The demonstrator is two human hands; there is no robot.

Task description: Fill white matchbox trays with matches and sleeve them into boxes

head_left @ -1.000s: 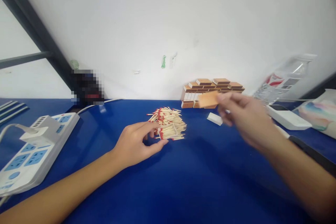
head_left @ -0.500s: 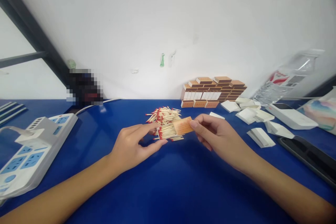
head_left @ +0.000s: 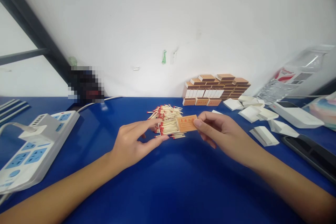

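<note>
A pile of red-tipped matches (head_left: 166, 112) lies mid-table on the blue surface. My left hand (head_left: 133, 141) pinches a small bundle of matches (head_left: 168, 128) at the pile's near edge, between thumb and fingers. My right hand (head_left: 219, 133) holds an orange matchbox sleeve (head_left: 186, 123) by its right end, its open left end meeting the bundle's ends. Whether the bundle sits in a white tray I cannot tell.
Stacked orange matchboxes (head_left: 216, 89) stand against the wall. White inner trays (head_left: 258, 120) lie scattered to the right, with a white device (head_left: 296, 114), a dark phone (head_left: 309, 152) and a plastic bottle (head_left: 291, 77). A white power strip (head_left: 31, 147) lies at the left.
My right hand carried the orange sleeve from near the stacked boxes down and left to the match bundle. The left hand kept its pinch on the bundle.
</note>
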